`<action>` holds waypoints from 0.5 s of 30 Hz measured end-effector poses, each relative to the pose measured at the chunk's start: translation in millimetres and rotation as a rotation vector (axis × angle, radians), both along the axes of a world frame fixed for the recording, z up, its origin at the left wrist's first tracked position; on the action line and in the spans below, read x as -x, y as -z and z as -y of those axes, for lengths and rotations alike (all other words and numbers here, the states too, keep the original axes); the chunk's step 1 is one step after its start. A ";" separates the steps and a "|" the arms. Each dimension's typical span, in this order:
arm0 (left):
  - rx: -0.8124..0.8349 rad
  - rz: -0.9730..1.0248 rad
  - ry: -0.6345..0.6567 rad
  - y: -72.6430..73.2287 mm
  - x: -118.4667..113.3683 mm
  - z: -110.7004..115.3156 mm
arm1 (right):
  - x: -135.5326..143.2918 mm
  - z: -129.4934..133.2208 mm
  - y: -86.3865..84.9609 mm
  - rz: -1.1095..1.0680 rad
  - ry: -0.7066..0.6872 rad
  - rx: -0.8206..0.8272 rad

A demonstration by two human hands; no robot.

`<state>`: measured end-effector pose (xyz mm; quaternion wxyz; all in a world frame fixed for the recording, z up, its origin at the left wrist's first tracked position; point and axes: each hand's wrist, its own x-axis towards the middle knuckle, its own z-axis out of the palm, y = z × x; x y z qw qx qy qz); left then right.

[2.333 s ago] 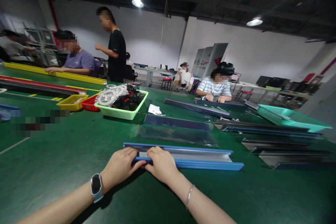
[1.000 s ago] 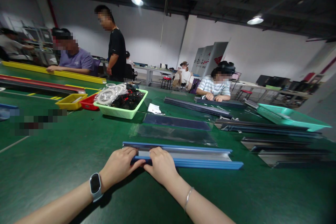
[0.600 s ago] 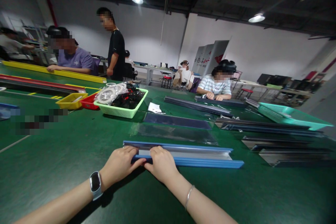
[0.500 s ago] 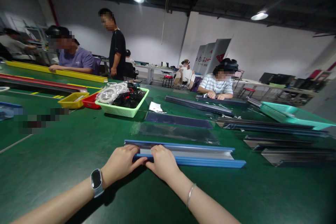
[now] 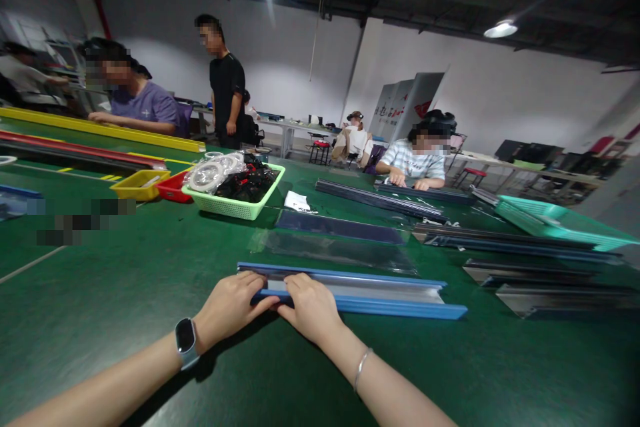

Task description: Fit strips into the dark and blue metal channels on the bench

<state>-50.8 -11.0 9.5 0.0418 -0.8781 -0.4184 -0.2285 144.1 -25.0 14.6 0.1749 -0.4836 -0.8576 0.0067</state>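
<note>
A blue channel profile [image 5: 395,305] with a pale inner face lies lengthwise on the green table before me. My left hand [image 5: 239,301] grips its left end, fingers over the near wall and thumb along the outside. Close beside it, my right hand [image 5: 311,307] holds the same near wall, fingertips inside the channel and thumb outside. The two thumbs almost meet. What the fingertips press on inside is hidden. Just beyond the profile lie a clear plastic sheet [image 5: 335,253] and a dark flat panel [image 5: 340,227].
A light green basket [image 5: 230,205] holds bagged white rings and black parts. Next to it stand red [image 5: 173,188] and yellow bins [image 5: 137,185]. Dark profiles [image 5: 510,240] and a turquoise basket [image 5: 565,223] lie to the right. Co-workers [image 5: 413,160] sit across the table.
Both hands stay in nearly the same place on the blue profile. The camera view has shifted slightly. The co-worker at the left has moved a yellow profile a little to the left.
</note>
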 end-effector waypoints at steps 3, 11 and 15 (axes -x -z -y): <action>0.020 -0.001 0.013 -0.5 0.5 -0.2 | 0.5 -0.3 -3.6 0.000 -0.007 0.014; 0.079 -0.045 -0.018 -4.8 -1.1 1.5 | 0.4 -1.0 -9.2 0.025 -0.023 0.048; 0.099 -0.070 -0.034 -6.9 -2.4 1.9 | 0.2 -0.9 -8.1 0.034 -0.015 0.037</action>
